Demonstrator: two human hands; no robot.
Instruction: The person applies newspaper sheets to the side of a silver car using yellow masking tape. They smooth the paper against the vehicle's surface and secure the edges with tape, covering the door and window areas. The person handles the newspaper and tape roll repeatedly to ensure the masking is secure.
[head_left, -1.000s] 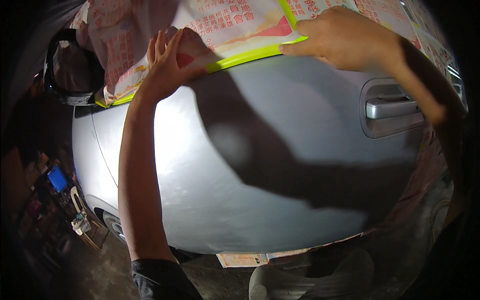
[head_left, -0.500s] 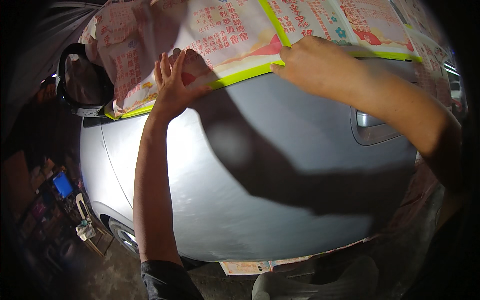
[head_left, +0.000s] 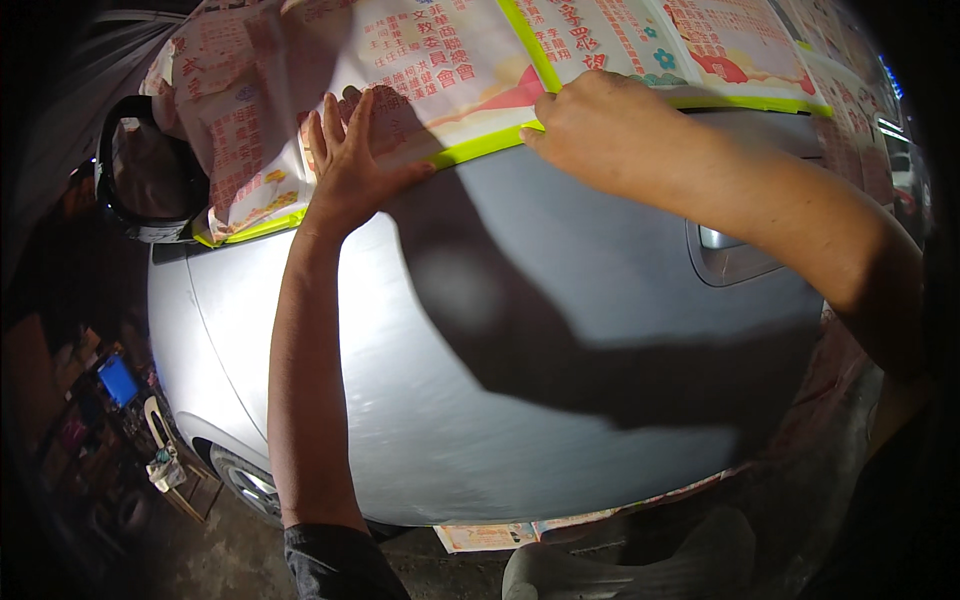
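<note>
A grey car door [head_left: 570,280] fills the middle, with sheets of printed paper [head_left: 430,90] covering the window above it. Yellow-green masking tape [head_left: 480,149] runs along the paper's lower edge, and another strip crosses the paper upward. My left hand [head_left: 350,175] lies open on the paper, fingers spread, its thumb stretched along the tape. Just right of it, my right hand [head_left: 590,130] is closed at the tape, near where the two strips meet. Its thumb tip presses at the tape edge; the curled fingers are partly hidden.
A black side mirror [head_left: 150,170] stands at the left, and the recessed door handle [head_left: 715,240] lies below my right forearm. Lower left are a front wheel [head_left: 245,480], a chair [head_left: 165,465] and a blue box [head_left: 118,380]. More paper [head_left: 485,537] shows beneath the door.
The car has shifted slightly left in view. My left hand has slid a little right along the tape. The right hand stays near the same tape junction.
</note>
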